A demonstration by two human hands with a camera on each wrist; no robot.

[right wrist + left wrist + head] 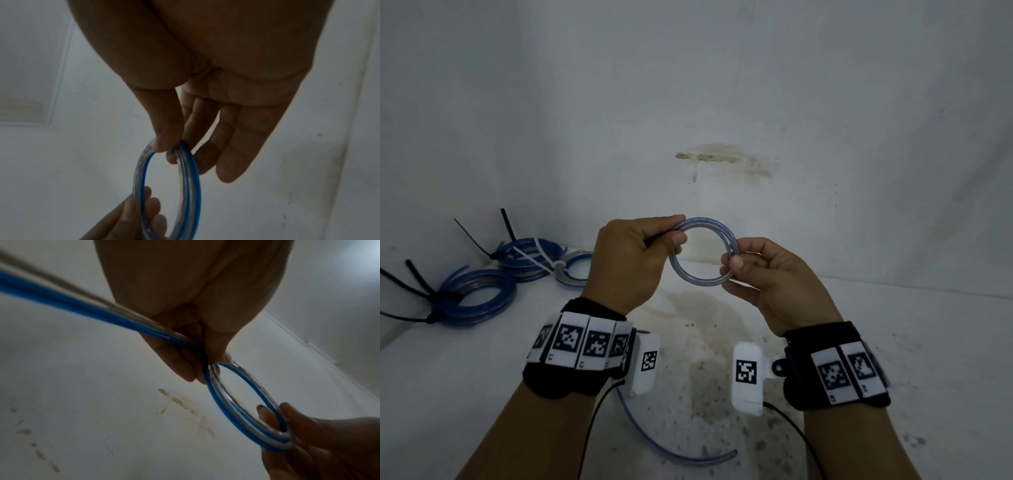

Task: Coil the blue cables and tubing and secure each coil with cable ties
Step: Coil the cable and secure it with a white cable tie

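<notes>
A small coil of clear blue tubing (697, 278) hangs in the air between both hands, wound in about two loops. My left hand (650, 240) grips its upper left side between thumb and curled fingers. My right hand (736, 265) pinches its right side with thumb and forefinger; the other fingers hang straighter. In the left wrist view the coil (230, 404) runs from my left hand (207, 363) down to the right hand (287, 431), and the loose tail (86, 308) leads away past the wrist. The right wrist view shows the coil (189, 181) pinched by my right hand (166, 151). The tail's end (681, 457) lies on the table.
Three finished coils lie at the table's back left: a blue one (479, 294) with black ties, a second blue one (530, 260) with a black and a white tie, and a paler one (571, 270). A stained white wall (722, 161) stands close behind.
</notes>
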